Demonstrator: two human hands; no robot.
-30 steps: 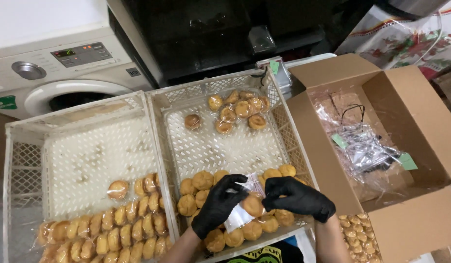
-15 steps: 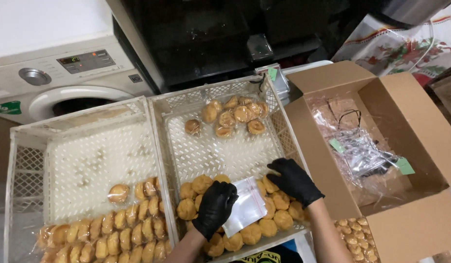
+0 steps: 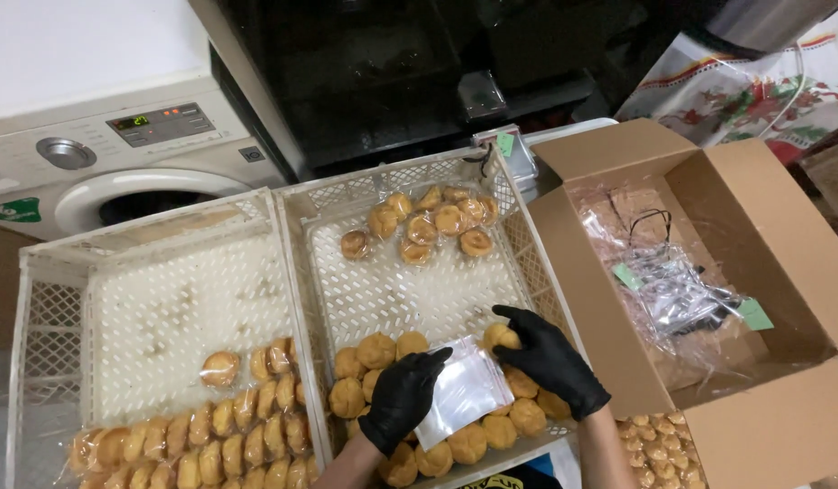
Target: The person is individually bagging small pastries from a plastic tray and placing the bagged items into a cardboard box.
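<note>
I see 2 white plastic crates side by side: the left crate (image 3: pixel 156 308) and the right crate (image 3: pixel 410 272). A washing machine (image 3: pixel 102 154) stands at 10 o'clock, a dark cabinet (image 3: pixel 392 63) at 12, and an open cardboard box (image 3: pixel 709 290) lined with clear film at 3 o'clock. A patterned cloth (image 3: pixel 754 91) shows at 1 o'clock. Wrapped buns (image 3: pixel 211 435) line the left crate's near edge; loose buns (image 3: pixel 383 349) lie in the right crate's near half, with a wrapped cluster (image 3: pixel 428 222) at its far end.

Both hands wear black gloves, low in the right crate. My left hand (image 3: pixel 403 398) pinches a clear bag (image 3: pixel 462 391) by its left edge. My right hand (image 3: pixel 550 362) is clamped on 1 bun (image 3: pixel 499 337), just above the bag's far right corner.
</note>
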